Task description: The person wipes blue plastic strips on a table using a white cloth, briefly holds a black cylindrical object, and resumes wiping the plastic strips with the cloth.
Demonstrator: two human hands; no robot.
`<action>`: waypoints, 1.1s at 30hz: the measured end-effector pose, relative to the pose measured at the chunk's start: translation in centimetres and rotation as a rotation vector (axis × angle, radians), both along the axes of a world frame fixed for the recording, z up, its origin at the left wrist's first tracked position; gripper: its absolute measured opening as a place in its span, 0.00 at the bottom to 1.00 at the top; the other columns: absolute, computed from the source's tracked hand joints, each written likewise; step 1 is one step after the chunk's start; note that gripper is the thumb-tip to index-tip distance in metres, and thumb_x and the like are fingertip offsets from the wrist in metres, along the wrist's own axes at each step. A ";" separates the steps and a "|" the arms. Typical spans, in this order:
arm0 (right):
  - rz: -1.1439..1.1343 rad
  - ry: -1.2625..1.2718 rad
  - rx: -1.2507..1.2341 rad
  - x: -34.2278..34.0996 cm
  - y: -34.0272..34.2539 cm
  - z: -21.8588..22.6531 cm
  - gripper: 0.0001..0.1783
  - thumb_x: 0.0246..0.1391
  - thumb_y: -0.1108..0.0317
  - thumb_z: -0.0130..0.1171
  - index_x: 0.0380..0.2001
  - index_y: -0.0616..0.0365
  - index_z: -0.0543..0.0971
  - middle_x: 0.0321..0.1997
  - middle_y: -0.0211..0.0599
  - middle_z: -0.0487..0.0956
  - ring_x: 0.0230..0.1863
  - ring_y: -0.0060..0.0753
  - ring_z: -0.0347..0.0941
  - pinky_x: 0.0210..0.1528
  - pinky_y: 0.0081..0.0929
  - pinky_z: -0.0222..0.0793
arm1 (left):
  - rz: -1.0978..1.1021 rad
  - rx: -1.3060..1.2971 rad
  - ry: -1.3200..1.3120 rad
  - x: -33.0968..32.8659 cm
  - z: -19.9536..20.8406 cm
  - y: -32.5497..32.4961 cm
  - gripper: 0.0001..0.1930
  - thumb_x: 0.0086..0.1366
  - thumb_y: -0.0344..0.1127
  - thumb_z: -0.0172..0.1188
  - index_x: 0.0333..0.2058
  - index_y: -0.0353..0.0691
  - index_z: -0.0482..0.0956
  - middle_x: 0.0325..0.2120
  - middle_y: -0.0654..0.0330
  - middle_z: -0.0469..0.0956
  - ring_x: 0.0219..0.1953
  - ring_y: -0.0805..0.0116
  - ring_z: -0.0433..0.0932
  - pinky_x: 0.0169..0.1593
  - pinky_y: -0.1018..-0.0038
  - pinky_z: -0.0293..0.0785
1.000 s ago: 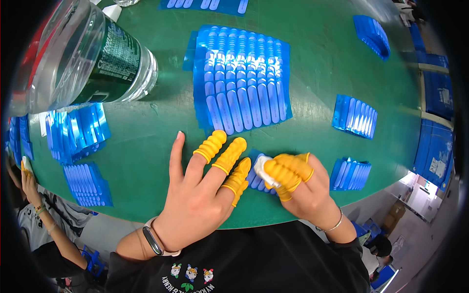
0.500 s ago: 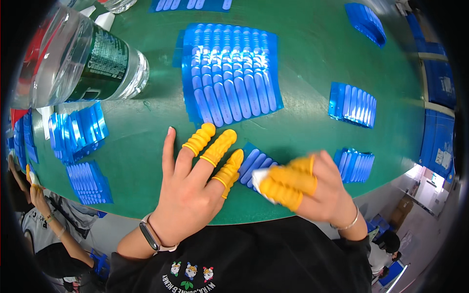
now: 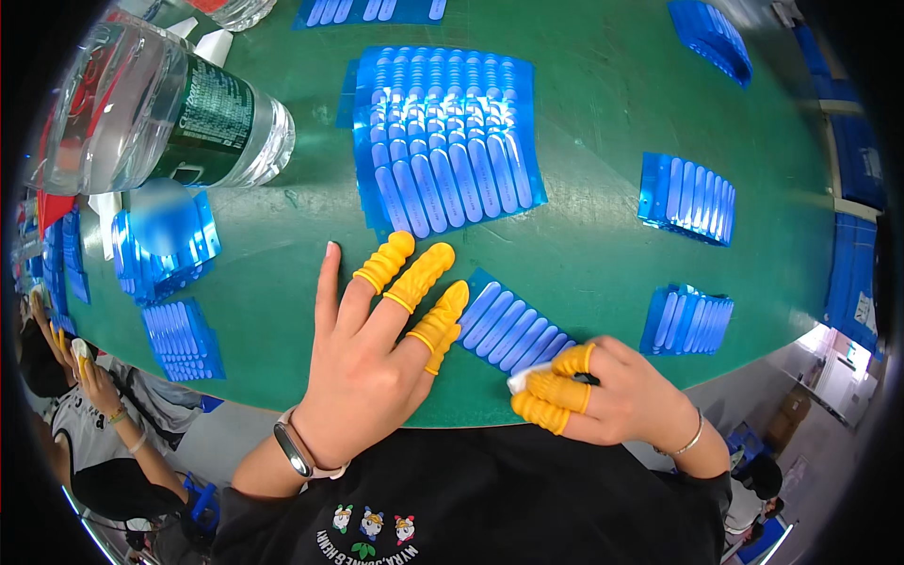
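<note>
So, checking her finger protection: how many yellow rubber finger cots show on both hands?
6: three yellow rubber finger cots on the left hand, three on the right hand; others may be hidden.

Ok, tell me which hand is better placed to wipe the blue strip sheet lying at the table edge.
The right hand. It pinches a small white pad in its orange-capped fingertips, right at the near end of the blue sheet. The left hand lies flat, its fingers pressing the sheet's left edge, holding nothing.
</note>
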State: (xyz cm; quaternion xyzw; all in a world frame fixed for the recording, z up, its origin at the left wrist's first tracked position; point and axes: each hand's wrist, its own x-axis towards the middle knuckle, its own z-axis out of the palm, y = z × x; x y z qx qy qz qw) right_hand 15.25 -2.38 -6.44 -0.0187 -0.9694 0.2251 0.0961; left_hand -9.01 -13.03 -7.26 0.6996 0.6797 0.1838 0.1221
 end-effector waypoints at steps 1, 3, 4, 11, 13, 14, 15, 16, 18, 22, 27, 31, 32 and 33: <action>-0.002 0.005 -0.002 0.7 -0.3 0.1 0.14 0.47 0.66 0.63 0.41 0.46 0.83 0.47 0.20 0.80 0.38 0.26 0.70 0.36 0.21 0.68 | -0.002 -0.002 0.005 -0.1 0.0 0.0 0.17 0.55 0.32 0.68 0.45 0.45 0.84 0.55 0.58 0.76 0.62 0.50 0.68 0.67 0.40 0.53; 0.001 -0.051 -0.036 1.8 -0.8 0.2 0.14 0.48 0.67 0.63 0.41 0.46 0.83 0.47 0.19 0.80 0.38 0.25 0.69 0.36 0.21 0.68 | -0.014 -0.009 0.001 -0.2 0.1 0.0 0.17 0.55 0.32 0.68 0.45 0.44 0.84 0.56 0.58 0.75 0.62 0.50 0.68 0.67 0.40 0.53; -0.008 -0.061 -0.045 2.3 -1.1 0.4 0.14 0.47 0.67 0.63 0.41 0.46 0.84 0.47 0.18 0.81 0.37 0.25 0.69 0.36 0.20 0.67 | -0.018 -0.009 0.002 -0.3 0.1 0.0 0.17 0.55 0.32 0.68 0.45 0.44 0.84 0.56 0.58 0.75 0.62 0.50 0.68 0.67 0.40 0.53; -0.109 0.038 -0.099 1.6 -0.9 1.8 0.16 0.46 0.70 0.63 0.41 0.47 0.84 0.46 0.21 0.81 0.38 0.25 0.71 0.37 0.23 0.67 | -0.042 0.012 0.031 -0.7 0.0 0.4 0.18 0.55 0.32 0.68 0.47 0.44 0.83 0.56 0.57 0.74 0.63 0.49 0.67 0.67 0.40 0.52; -0.157 0.127 -0.040 -0.6 0.7 2.0 0.17 0.45 0.69 0.63 0.42 0.49 0.84 0.47 0.23 0.80 0.39 0.26 0.72 0.37 0.25 0.68 | -0.042 0.030 0.071 -0.4 0.0 0.6 0.19 0.55 0.32 0.68 0.48 0.45 0.83 0.57 0.56 0.74 0.63 0.49 0.67 0.67 0.40 0.51; -0.156 0.135 0.025 -2.3 1.6 1.8 0.17 0.45 0.69 0.63 0.42 0.49 0.83 0.47 0.24 0.80 0.40 0.27 0.72 0.38 0.26 0.68 | -0.043 0.030 0.036 -0.5 0.0 0.5 0.19 0.55 0.32 0.68 0.48 0.45 0.83 0.57 0.57 0.73 0.63 0.50 0.67 0.67 0.40 0.50; -0.157 0.146 0.091 -3.8 2.1 1.7 0.17 0.45 0.69 0.63 0.42 0.50 0.83 0.47 0.25 0.80 0.40 0.28 0.73 0.40 0.28 0.69 | -0.042 0.032 0.004 -0.5 0.1 0.4 0.20 0.55 0.33 0.68 0.49 0.46 0.82 0.58 0.57 0.73 0.63 0.51 0.67 0.67 0.40 0.49; -0.149 0.186 0.116 -5.3 2.2 1.1 0.18 0.44 0.69 0.63 0.42 0.51 0.82 0.46 0.27 0.79 0.40 0.32 0.73 0.42 0.31 0.70 | -0.051 0.040 0.008 -0.9 0.0 -0.1 0.20 0.55 0.34 0.67 0.49 0.46 0.82 0.58 0.57 0.72 0.63 0.51 0.67 0.67 0.39 0.48; -0.151 0.161 0.068 -6.1 1.6 0.8 0.19 0.43 0.69 0.62 0.43 0.51 0.82 0.46 0.27 0.79 0.40 0.33 0.73 0.43 0.33 0.70 | -0.053 0.049 0.019 -0.9 -0.4 -0.8 0.20 0.55 0.35 0.66 0.50 0.46 0.81 0.59 0.57 0.71 0.63 0.52 0.66 0.67 0.38 0.48; -0.125 -0.037 -0.041 -1.0 0.0 0.2 0.22 0.43 0.74 0.63 0.45 0.49 0.79 0.50 0.31 0.77 0.47 0.45 0.73 0.53 0.46 0.71 | -0.076 0.099 0.083 0.4 -1.5 -1.4 0.21 0.61 0.35 0.58 0.54 0.42 0.78 0.62 0.54 0.68 0.65 0.51 0.64 0.67 0.37 0.51; -0.352 -0.106 0.036 2.2 -3.4 2.7 0.11 0.57 0.77 0.55 0.44 0.61 0.80 0.45 0.45 0.80 0.47 0.47 0.74 0.51 0.43 0.66 | -0.061 0.112 0.146 1.2 -3.9 -2.4 0.24 0.63 0.35 0.53 0.58 0.38 0.73 0.66 0.52 0.64 0.66 0.51 0.63 0.67 0.42 0.55; -0.592 0.023 -0.172 3.8 -5.5 1.3 0.12 0.59 0.75 0.57 0.47 0.60 0.80 0.46 0.47 0.81 0.49 0.49 0.75 0.59 0.44 0.64 | -0.033 0.221 0.076 0.8 -2.7 -1.9 0.26 0.62 0.36 0.54 0.61 0.41 0.71 0.69 0.53 0.59 0.67 0.47 0.61 0.67 0.41 0.54; -0.665 0.051 -0.196 3.5 -6.6 1.5 0.12 0.60 0.74 0.57 0.47 0.59 0.80 0.47 0.48 0.81 0.51 0.48 0.75 0.61 0.45 0.63 | -0.095 0.255 0.127 0.0 -2.4 -2.0 0.27 0.62 0.36 0.55 0.61 0.43 0.71 0.69 0.53 0.58 0.66 0.47 0.61 0.66 0.39 0.53; -0.683 0.098 -0.224 2.5 -7.3 1.4 0.11 0.56 0.75 0.60 0.43 0.59 0.80 0.43 0.44 0.81 0.47 0.48 0.77 0.61 0.48 0.65 | -0.153 0.292 0.175 -0.7 -2.3 -2.2 0.27 0.61 0.36 0.56 0.62 0.46 0.71 0.69 0.54 0.58 0.66 0.47 0.61 0.66 0.36 0.52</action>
